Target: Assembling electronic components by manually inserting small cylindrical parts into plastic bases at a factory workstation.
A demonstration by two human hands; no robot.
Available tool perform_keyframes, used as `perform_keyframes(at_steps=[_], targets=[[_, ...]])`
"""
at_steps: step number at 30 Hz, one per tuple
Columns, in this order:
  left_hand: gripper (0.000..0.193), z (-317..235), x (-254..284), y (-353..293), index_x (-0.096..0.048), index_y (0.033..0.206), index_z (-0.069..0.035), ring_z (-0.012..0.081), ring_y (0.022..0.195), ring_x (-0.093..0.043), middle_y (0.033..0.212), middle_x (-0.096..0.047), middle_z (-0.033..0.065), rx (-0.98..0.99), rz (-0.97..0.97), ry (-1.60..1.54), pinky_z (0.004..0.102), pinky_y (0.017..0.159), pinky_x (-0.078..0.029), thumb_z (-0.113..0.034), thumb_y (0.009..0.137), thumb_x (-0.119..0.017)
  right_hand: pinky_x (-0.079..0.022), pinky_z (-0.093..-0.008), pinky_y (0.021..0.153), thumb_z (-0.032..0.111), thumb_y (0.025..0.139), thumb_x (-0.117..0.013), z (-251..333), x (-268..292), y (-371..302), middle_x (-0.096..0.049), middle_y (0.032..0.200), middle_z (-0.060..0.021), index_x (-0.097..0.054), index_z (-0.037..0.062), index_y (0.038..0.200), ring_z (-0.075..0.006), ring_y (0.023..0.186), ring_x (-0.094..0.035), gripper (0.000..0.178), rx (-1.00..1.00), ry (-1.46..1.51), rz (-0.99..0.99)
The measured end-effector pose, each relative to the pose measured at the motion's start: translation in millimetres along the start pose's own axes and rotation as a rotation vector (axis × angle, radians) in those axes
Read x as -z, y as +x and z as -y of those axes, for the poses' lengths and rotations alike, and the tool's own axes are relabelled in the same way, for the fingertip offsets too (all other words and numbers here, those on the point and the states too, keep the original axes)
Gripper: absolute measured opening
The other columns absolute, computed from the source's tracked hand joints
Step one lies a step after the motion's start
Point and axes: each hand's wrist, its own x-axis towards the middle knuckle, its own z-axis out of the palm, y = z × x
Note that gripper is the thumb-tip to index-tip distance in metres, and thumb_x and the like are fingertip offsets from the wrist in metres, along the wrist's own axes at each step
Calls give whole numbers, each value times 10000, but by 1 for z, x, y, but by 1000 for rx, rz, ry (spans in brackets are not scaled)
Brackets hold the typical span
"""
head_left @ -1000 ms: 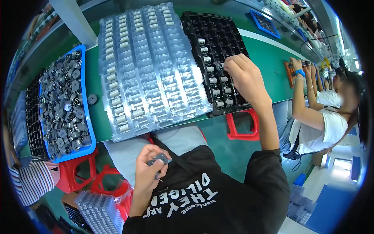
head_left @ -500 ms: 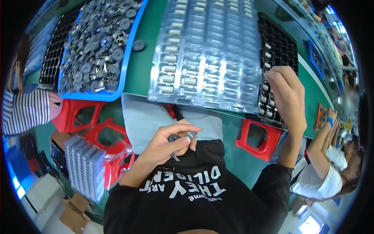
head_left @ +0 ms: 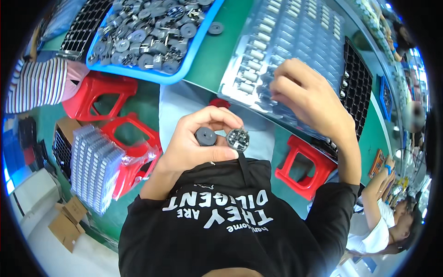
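Note:
My left hand (head_left: 184,143) is closed in front of my chest. Between thumb and fingertips it grips a small round part with a circuit-board face (head_left: 237,139), turned up. A dark grey round plug-like part (head_left: 206,136) with a small centre hole sits in the same hand, nearer the palm. Over the near part of the clear plastic tray (head_left: 281,60) hovers my right hand (head_left: 311,99), fingers curled together; anything in its fingertips is hidden. White cylindrical parts (head_left: 254,65) lie in rows in that tray's pockets.
A blue bin (head_left: 184,69) full of grey round parts stands left on the green table; one loose grey part (head_left: 215,28) lies beside it. A black grid tray (head_left: 357,69) is at right. Red stools (head_left: 307,171) and stacked trays (head_left: 94,166) stand below; other people sit on both sides.
My right hand has moved left from the black tray to the clear tray. My left hand has risen and turned, bringing the circuit-board face into view. The whole view has shifted.

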Motion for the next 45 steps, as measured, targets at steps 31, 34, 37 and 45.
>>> perform_keyframes(at_steps=[31,34,37,45], targets=[[286,14,-2,2,-518,817,-41,370,1152,-524,1084,-518,115,-238,-112,-538,481,931,-496,149,668,-672,-495,-278,479,12,636,-711,79,-67,2,-600,776,-146,-624,-100,903,-224,603,-612,302,94,208,-717],[297,16,-3,2,-523,792,-42,363,1141,-531,1045,-523,106,-251,-101,-509,478,934,-490,160,649,-686,-492,-275,475,18,634,-715,79,-69,1,-597,767,-145,-628,-99,890,-222,597,-609,294,82,207,-754],[289,16,-8,1,-538,766,-39,346,1122,-543,1026,-527,98,-273,-112,-485,470,943,-479,163,636,-700,-513,-270,523,10,661,-784,84,-67,-4,-631,804,-149,-620,-60,943,-209,652,-634,334,19,212,-702],[227,12,-9,-1,-608,759,-10,334,1089,-553,992,-519,85,-290,-134,-404,459,960,-453,158,640,-704,-499,-257,516,-40,625,-768,86,-70,-2,-630,789,-148,-628,-76,940,-205,636,-627,346,5,179,-711]])
